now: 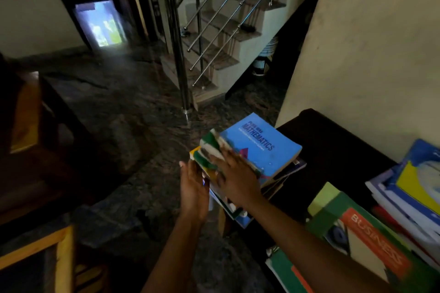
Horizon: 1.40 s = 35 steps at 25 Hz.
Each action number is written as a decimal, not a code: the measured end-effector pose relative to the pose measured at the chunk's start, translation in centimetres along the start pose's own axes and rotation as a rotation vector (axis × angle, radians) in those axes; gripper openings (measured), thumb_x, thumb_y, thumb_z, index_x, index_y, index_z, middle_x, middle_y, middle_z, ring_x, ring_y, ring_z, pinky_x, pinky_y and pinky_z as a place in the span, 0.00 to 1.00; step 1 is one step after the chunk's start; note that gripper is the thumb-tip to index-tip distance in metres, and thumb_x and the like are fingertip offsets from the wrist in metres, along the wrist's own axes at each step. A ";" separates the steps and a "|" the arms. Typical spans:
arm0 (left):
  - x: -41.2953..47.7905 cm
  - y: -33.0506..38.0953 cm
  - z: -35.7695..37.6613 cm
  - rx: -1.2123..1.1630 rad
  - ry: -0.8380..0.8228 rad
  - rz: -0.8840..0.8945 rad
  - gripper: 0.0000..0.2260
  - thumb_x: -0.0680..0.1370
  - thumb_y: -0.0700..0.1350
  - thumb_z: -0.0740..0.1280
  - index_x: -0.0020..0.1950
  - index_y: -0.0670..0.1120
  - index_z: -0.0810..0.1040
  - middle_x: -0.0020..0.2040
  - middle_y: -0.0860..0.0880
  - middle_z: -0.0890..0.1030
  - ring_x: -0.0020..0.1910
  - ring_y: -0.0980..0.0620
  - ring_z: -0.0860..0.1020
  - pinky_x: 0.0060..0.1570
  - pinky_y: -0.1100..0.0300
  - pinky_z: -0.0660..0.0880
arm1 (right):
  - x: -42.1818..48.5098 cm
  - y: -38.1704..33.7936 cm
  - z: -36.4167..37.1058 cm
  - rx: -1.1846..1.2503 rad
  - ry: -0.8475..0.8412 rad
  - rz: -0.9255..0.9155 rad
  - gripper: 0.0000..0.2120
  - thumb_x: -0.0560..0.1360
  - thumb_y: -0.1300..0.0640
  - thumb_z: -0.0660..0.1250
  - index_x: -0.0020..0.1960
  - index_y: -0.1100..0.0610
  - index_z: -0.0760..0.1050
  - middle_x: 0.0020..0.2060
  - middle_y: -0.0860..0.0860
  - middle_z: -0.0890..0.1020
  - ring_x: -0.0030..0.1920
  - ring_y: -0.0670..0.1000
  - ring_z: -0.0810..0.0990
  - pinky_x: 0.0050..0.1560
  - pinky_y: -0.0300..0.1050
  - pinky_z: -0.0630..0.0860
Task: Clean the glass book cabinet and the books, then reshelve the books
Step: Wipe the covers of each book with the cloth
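Blue maths book (266, 147) tops the stack (281, 178) at the dark table (333, 150) edge. Right hand (235, 176) lies flat on top, fingers spread. Left hand (192, 190), fingers straight, is at the stack's side.

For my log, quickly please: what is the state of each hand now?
Left hand: open, flat against the side of the book stack.
Right hand: open, fingers spread on top of it.

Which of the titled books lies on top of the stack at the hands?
The blue MATHEMATICS paperback; the green-and-orange BUSINESS book lies farther right, away from that stack.
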<state>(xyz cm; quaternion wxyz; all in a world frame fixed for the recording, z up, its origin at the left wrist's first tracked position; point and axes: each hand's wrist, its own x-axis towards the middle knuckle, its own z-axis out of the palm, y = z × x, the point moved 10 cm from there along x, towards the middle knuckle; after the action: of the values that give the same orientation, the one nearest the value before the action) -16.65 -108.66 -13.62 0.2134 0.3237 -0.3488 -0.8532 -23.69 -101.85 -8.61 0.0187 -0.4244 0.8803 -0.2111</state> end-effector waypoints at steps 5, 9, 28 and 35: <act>3.1 2.4 -2.9 0.319 0.121 -0.027 0.17 0.79 0.57 0.58 0.50 0.45 0.78 0.44 0.48 0.82 0.48 0.48 0.81 0.49 0.54 0.77 | -3.8 0.4 -2.2 0.345 0.042 0.046 0.20 0.77 0.55 0.54 0.68 0.48 0.70 0.68 0.50 0.71 0.68 0.52 0.69 0.65 0.44 0.68; 6.2 -1.6 -2.2 0.395 0.061 -0.241 0.29 0.64 0.61 0.75 0.57 0.44 0.77 0.53 0.41 0.81 0.52 0.42 0.80 0.50 0.42 0.77 | -5.0 5.5 -8.0 0.470 0.230 0.224 0.20 0.78 0.65 0.59 0.68 0.53 0.68 0.66 0.53 0.72 0.64 0.54 0.73 0.55 0.38 0.70; -6.7 11.1 22.4 1.043 -0.447 1.173 0.25 0.72 0.44 0.73 0.67 0.46 0.68 0.59 0.45 0.77 0.56 0.49 0.76 0.53 0.52 0.76 | -11.0 12.0 -23.5 0.523 0.682 0.368 0.18 0.79 0.60 0.59 0.69 0.52 0.68 0.67 0.53 0.72 0.67 0.54 0.70 0.65 0.48 0.69; -8.4 0.3 14.7 1.481 -0.963 1.598 0.13 0.82 0.48 0.52 0.62 0.47 0.70 0.61 0.48 0.75 0.60 0.48 0.72 0.56 0.53 0.68 | -10.2 11.9 -20.0 0.546 0.596 0.354 0.18 0.79 0.60 0.60 0.68 0.54 0.69 0.67 0.52 0.72 0.67 0.51 0.70 0.59 0.34 0.67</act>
<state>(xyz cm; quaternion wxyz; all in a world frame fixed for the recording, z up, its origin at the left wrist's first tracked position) -21.03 -97.19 -2.00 0.2931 -0.2944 -0.9037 -0.1034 -30.20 -80.44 3.44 -0.0886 -0.1670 0.8182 -0.5429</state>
